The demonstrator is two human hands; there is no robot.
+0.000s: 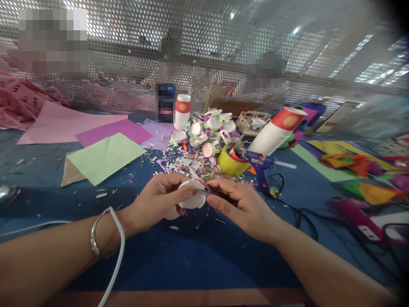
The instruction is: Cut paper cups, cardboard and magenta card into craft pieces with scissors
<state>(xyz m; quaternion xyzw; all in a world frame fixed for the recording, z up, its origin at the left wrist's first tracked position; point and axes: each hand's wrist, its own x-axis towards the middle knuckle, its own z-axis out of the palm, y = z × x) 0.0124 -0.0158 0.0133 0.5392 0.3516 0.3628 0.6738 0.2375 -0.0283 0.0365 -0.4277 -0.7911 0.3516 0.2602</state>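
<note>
Pinched between thumb and fingers of my left hand (168,196) is a round white paper cup piece (194,200). My right hand (239,204) is closed round what looks like a pair of scissors (203,192); a thin grey blade lies against the cup piece, and the handles are mostly hidden by my fingers. Under my left hand another pale round piece (171,212) partly shows. Just beyond both hands, paper scraps (179,164) litter the blue table (191,251), with a pile of white cup pieces (214,123) with pale green paper behind them.
Coloured paper sheets (107,155) lie on the left. A blue glue gun (263,168) rests by a yellow tape roll (233,162), its cable running right. Stacked paper cups (276,132) lean behind it; more cups (182,111) stand near a phone (165,103). A power strip (361,221) sits right.
</note>
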